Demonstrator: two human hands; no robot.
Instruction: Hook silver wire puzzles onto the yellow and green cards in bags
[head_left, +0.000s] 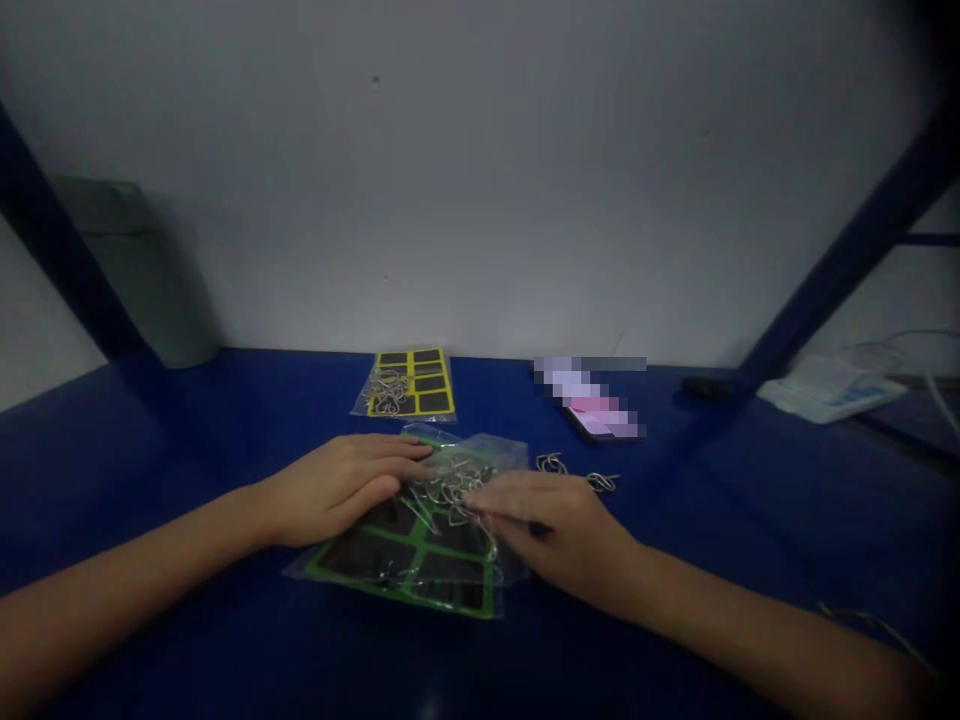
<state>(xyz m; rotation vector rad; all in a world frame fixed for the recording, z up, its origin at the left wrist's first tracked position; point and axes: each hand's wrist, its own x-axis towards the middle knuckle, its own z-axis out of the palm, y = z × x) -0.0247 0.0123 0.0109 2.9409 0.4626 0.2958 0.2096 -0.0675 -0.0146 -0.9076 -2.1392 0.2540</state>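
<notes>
A clear plastic bag with a green-bordered card of dark squares lies in front of me. Bent metal wire pieces are heaped on the upper part of the card; whether all are inside the bag I cannot tell. My left hand rests on the bag's left side, fingers stretched over it. From the right, my right hand reaches to the heap with its fingers pinched at the wire pieces. Two loose wire pieces, a nearer one and a farther one, lie beyond my right hand.
Near the wall is a second bag with a yellow-bordered card and wire pieces. A phone with its screen lit lies right of it. A grey-green cylinder stands at the back left. At the right are a dark object and a white packet.
</notes>
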